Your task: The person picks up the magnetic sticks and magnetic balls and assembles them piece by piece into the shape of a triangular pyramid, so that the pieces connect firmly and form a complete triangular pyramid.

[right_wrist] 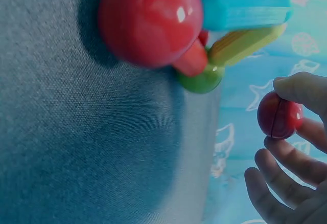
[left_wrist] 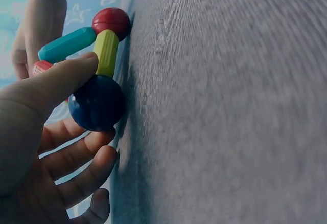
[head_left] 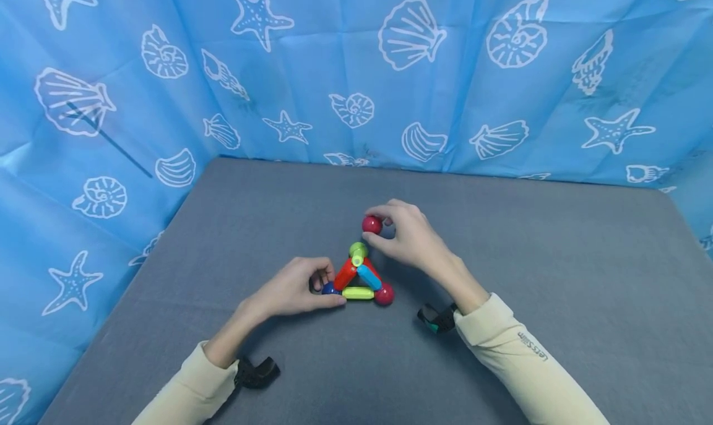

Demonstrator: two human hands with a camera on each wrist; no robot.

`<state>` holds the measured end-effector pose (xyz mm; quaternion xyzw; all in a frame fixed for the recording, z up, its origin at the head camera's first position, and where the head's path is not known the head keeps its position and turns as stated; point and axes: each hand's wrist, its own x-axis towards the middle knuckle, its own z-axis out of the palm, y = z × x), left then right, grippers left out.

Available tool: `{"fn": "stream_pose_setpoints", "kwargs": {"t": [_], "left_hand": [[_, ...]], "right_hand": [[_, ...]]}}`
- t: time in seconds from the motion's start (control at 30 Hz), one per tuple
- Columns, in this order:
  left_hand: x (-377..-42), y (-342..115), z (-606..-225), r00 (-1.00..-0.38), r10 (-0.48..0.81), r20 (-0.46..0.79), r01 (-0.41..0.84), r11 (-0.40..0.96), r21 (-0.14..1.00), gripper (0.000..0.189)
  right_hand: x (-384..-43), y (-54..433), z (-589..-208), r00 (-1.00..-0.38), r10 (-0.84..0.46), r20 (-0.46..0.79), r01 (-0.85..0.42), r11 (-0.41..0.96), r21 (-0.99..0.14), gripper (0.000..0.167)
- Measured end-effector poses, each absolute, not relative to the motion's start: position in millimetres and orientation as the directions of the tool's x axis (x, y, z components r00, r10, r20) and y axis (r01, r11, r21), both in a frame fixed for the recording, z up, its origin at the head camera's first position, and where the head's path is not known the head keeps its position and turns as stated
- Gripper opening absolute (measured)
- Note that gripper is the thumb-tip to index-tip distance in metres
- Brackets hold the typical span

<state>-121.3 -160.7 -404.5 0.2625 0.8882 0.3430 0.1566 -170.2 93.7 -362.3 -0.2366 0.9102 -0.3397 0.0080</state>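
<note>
My left hand (head_left: pixel 295 286) holds a blue ball (left_wrist: pixel 97 104) at one corner of a magnetic rod-and-ball frame, its thumb lying against a yellow-green rod (left_wrist: pixel 106 52). That rod runs to a red corner ball (head_left: pixel 384 294) on the table; a green ball (head_left: pixel 358 249) makes the far corner. From the corners a light blue rod (right_wrist: pixel 245 6), a red rod (head_left: pixel 345 275) and another yellow-green rod (right_wrist: pixel 248 45) lean up towards one another. Beyond the green ball, my right hand (head_left: pixel 409 233) pinches a loose red ball (right_wrist: pixel 278 115) between thumb and fingertips, apart from the frame.
A grey cloth-covered table (head_left: pixel 557 258) lies under everything. Blue curtains (head_left: pixel 312 72) with shells and starfish hang along its back and left edges. Black wrist straps (head_left: pixel 257 373) stick out beneath both sleeves.
</note>
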Motion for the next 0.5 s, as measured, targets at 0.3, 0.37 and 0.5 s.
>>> {"fn": "stream_pose_setpoints", "kwargs": {"t": [0.3,0.37,0.5], "left_hand": [[-118.3,-151.6,-404.7,-0.826,0.558,-0.08,0.37,0.644,0.669,0.026],[-116.8,-150.5,-403.7,-0.827,0.559,-0.061,0.385,0.642,0.663,0.027],[-114.0,-148.5,-401.4,-0.834,0.552,-0.001,0.418,0.632,0.652,0.035]], "right_hand": [[-146.6,100.9,-356.5,-0.865,-0.457,0.207,-0.47,0.595,-0.652,0.041],[-141.3,102.5,-357.9,-0.86,-0.462,0.216,-0.477,0.579,-0.662,0.041],[-133.1,105.5,-361.5,-0.852,-0.469,0.232,-0.49,0.561,-0.667,0.039]]}}
